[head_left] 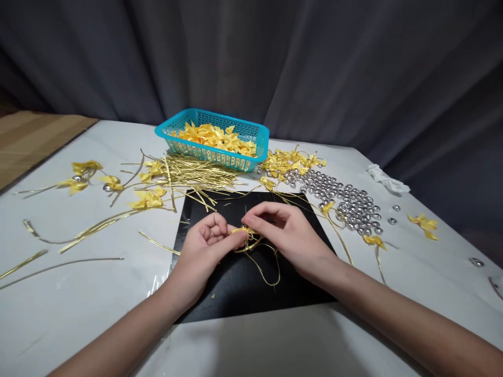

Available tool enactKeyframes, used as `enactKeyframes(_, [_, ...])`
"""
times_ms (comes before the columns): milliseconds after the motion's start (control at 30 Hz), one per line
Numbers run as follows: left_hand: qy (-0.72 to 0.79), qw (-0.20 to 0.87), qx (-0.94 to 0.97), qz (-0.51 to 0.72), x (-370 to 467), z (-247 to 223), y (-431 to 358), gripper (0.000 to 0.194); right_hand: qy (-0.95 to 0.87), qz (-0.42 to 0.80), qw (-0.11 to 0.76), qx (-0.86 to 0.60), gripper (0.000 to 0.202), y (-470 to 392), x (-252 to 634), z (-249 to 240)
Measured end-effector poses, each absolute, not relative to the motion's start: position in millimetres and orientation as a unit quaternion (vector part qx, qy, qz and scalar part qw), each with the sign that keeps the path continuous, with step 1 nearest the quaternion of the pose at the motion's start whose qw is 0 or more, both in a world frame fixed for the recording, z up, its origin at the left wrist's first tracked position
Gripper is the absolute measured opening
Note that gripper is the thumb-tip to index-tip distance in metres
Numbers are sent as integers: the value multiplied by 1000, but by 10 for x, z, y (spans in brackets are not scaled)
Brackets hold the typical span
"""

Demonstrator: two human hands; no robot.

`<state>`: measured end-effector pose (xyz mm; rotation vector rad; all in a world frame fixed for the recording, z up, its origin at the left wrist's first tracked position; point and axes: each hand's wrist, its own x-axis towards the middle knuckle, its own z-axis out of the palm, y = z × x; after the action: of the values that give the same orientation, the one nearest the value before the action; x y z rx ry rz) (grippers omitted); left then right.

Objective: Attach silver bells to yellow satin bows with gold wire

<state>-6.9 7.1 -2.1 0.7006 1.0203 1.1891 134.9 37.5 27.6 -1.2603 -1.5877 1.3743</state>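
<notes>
Over the black mat [243, 298] my two hands meet around a small yellow bow with gold cord [250, 238]. The thumb and fingers of my left hand [208, 241] pinch the bow from the left side. My right hand [293, 235] has its thumb and index finger closed on the bow's upper right part, where gold cord crosses. A thin loop of the cord hangs down below the fingertips onto the mat. The exact knot between the fingertips is too small to make out.
Behind the mat stands a blue basket [264, 140] of yellow bows. Gold twist ties [200, 175] lie before it. Many silver beads [353, 207] and yellow bows [288, 161] spread to the right. Loose bows [147, 199] and cords [94, 230] lie left; a white crumpled piece [387, 179] is far right.
</notes>
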Motion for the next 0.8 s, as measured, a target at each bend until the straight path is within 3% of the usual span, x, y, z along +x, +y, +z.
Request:
enactKeyframes(133, [457, 647, 313, 524, -61, -10, 72, 36, -604, 508, 377, -485, 12, 451, 1293, 333])
enactKeyframes(300, [456, 648, 311, 525, -59, -8, 72, 37, -570, 553, 350, -497, 13, 522, 1261, 392])
enactKeyframes(567, [461, 646, 315, 521, -69, -30, 74, 36, -578, 508, 381, -512, 14, 577, 1272, 654])
enactKeyframes(800, [470, 638, 317, 521, -51, 0, 68, 36, -555, 525, 455, -458, 23, 639, 1260, 919])
